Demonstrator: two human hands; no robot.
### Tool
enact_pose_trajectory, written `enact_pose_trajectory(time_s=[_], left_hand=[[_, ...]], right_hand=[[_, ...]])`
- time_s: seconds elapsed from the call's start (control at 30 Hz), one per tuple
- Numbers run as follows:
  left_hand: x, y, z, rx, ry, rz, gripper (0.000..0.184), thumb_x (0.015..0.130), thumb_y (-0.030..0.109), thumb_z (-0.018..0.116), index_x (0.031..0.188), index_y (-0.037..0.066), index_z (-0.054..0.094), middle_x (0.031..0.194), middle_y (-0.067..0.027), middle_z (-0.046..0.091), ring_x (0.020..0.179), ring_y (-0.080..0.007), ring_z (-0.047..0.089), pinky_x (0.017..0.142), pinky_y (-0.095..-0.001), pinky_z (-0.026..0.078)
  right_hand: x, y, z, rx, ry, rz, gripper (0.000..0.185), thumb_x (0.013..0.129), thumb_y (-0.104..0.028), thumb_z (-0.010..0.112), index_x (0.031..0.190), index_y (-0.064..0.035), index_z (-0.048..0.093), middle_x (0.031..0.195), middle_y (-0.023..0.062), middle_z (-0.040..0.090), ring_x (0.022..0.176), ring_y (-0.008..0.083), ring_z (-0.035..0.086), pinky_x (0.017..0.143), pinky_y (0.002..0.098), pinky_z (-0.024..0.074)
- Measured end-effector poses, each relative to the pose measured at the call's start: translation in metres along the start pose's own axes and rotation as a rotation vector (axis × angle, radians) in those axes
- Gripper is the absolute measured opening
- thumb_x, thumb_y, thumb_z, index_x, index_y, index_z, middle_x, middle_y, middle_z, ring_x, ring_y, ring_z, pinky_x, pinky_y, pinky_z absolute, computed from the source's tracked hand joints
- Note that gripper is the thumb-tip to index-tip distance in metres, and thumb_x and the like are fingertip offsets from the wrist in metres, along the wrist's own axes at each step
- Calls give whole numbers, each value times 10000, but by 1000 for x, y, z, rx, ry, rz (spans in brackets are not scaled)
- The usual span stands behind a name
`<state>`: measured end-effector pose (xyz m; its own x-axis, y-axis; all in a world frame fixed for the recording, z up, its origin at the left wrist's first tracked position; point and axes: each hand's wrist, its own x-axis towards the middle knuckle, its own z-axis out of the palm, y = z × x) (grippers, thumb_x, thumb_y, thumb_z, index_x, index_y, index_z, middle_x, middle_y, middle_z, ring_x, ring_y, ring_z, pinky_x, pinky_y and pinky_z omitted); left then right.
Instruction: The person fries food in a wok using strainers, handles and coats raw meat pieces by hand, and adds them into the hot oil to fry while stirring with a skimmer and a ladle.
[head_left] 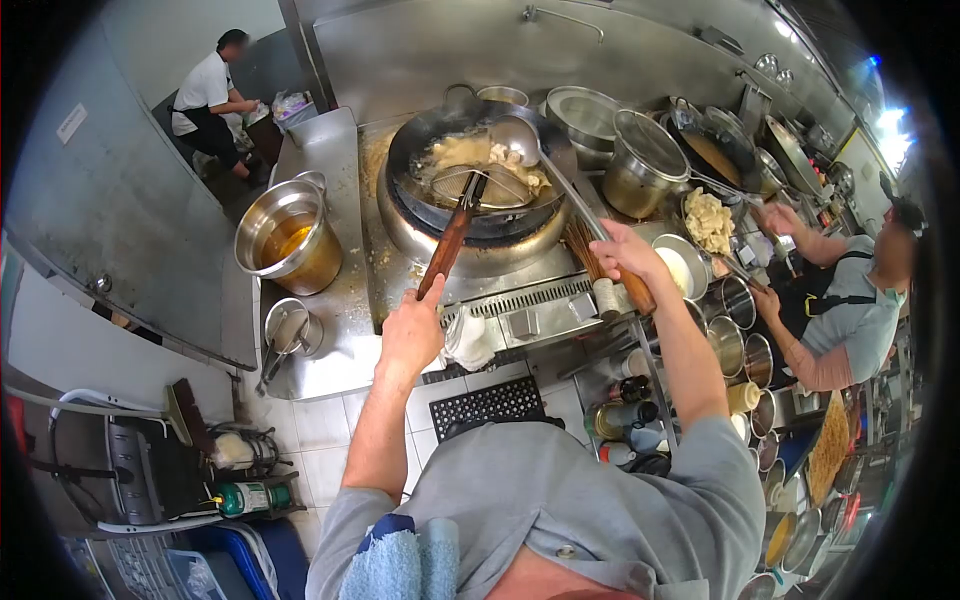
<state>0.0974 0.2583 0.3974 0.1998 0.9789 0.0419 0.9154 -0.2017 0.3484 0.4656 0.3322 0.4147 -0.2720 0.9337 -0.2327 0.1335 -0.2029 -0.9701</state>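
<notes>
My left hand is closed round the wooden handle of a wire skimmer, its mesh head down in the wok. In my right hand is a long-handled ladle, gripped near its wooden end. The ladle's bowl is over the far side of the wok, close to the skimmer. Pale pieces of food lie in bubbling, foamy liquid around both tools. How much the skimmer holds I cannot tell.
A steel pot of amber liquid stands left of the wok. To the right are a lidded pot, a bamboo brush and a heap of pale food. One co-worker works at right; another person bends at back left.
</notes>
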Motion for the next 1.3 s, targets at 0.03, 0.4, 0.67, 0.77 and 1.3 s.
enact_pose_trajectory(time_s=[0.03,0.4,0.67,0.77,1.3], left_hand=[[1,0,-1,-13,7,-9,587,816,86,552,1373,183,396,1123,-267,550,869,-415,614,774,-476,511],[3,-12,-1,6,12,17,580,816,107,550,1372,179,404,1166,-259,538,871,-400,627,769,-460,518],[1,-16,-1,-28,23,28,575,821,97,546,1372,186,406,1144,-246,546,861,-388,627,763,-457,516],[3,-15,-5,-28,18,22,573,823,100,544,1373,186,405,1142,-246,547,862,-388,626,763,-457,515],[4,-14,6,11,70,48,557,812,97,528,1358,137,423,1032,-245,573,751,-385,641,675,-461,529]], right_hand=[[-3,-1,6,-1,34,1,331,864,-40,557,1179,-34,458,631,-16,426,473,69,417,382,237,360],[-40,-36,27,-191,90,18,406,840,-41,577,1227,-35,453,648,-14,440,463,65,418,373,234,376],[13,2,16,-261,127,12,442,828,-62,600,1239,-16,443,624,6,454,450,95,452,375,258,399],[49,-6,10,-261,143,-44,381,830,-74,602,1181,2,475,624,29,489,447,110,468,388,266,414],[114,-51,-15,-433,-51,104,145,854,-83,583,948,-16,494,627,-2,485,467,77,457,411,241,408]])
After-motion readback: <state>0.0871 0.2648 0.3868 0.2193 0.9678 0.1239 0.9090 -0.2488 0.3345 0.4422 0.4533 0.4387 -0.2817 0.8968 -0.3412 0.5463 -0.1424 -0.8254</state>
